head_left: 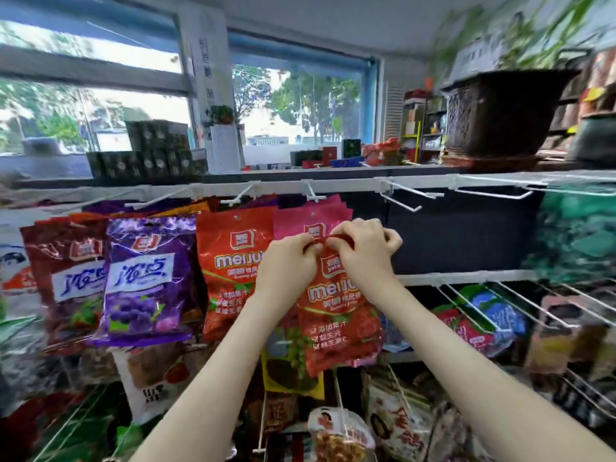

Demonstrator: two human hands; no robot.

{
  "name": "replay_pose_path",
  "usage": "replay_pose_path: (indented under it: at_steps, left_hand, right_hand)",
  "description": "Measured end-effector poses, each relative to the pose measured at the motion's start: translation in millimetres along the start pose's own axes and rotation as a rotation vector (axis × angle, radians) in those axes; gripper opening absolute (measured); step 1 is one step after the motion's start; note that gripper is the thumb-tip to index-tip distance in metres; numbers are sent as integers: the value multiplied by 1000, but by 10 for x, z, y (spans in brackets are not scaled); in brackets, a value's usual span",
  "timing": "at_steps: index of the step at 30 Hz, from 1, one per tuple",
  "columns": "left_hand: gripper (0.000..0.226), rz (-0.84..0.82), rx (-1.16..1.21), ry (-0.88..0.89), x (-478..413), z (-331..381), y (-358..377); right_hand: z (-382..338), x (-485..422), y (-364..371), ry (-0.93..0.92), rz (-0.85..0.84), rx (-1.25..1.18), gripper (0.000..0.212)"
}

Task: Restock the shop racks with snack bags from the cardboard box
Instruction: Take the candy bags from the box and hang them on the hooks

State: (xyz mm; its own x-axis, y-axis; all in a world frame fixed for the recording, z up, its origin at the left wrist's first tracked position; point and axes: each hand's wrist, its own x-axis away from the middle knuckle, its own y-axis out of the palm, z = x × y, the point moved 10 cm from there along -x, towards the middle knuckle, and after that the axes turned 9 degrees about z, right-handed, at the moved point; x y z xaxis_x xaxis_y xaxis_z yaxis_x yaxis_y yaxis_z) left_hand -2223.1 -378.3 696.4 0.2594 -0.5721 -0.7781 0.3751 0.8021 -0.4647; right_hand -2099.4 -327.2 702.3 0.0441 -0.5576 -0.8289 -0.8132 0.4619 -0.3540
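Bag [336, 311] at frame centre isn't hung yet: I'm pinching its top between left hand [286, 265] and right hand [363, 248]; pegs [415, 192] at upper right are sitting bare.

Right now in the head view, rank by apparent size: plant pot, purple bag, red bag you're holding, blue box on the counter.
Tied first: plant pot and purple bag look alike; pot sits farther back, so unranked.
Next: red bag, pinched by left hand and right hand, slightly narrower, partly covered.
Smallest: blue box.
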Motion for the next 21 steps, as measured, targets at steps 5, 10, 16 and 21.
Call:
replay_pose_path:
  at_steps: [5, 10, 16, 21]
  left_hand:
    - [23, 83, -61, -78, -350, -187, -128]
    - [24, 54, -96, -109, -508, -292, -67]
    - [23, -39, -55, -110, -602, -378, 39]
    - [24, -42, -48, -77, -625, -330, 61]
  right_hand:
    - [-105, -325, 208, 44, -7, -51, 10]
    - [-72, -450, 373, 125, 4, -39, 11]
    - [-14, -463, 483, 188, -41, -74, 14]
    - [33, -501, 502, 208, -84, -91, 17]
